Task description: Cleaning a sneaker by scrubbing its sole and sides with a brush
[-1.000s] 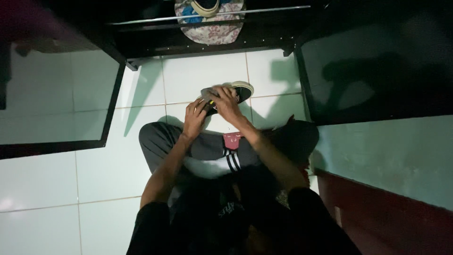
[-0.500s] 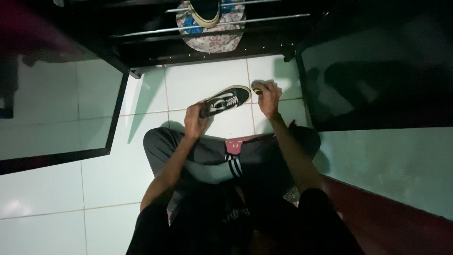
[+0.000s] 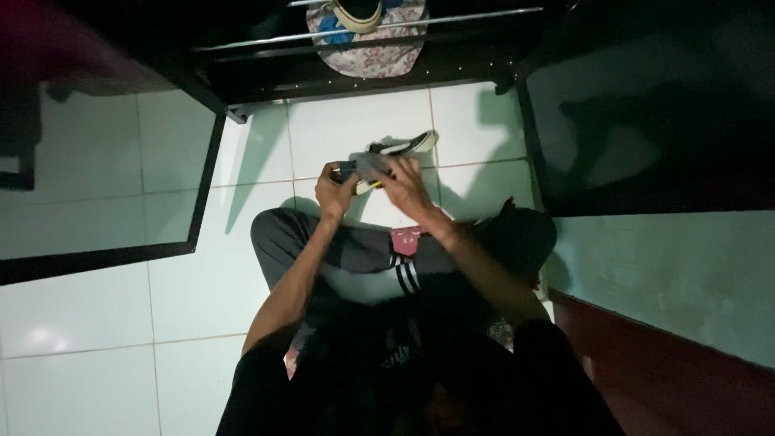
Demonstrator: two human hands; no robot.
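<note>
Head view: white tile floor [image 3: 363, 121] under it all. Sneaker [image 3: 397, 148] held above the lap, long axis running 8 to 2 o'clock, toe at 2. Left hand [image 3: 335, 190] clamped on the heel end. Right hand [image 3: 404, 184] presses grey cloth [image 3: 367, 165] on the upper, fingers closed round it.

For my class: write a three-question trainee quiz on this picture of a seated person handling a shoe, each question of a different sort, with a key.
1. True or false: the left hand holds the dark sneaker by its heel end.
2. What does the right hand press against the sneaker? A) a brush B) a grey cloth C) a lace
3. Fill in: the floral bag sits on the dark ____ beyond the sneaker.

Key
1. True.
2. B.
3. Rack, behind its metal rails.
</note>
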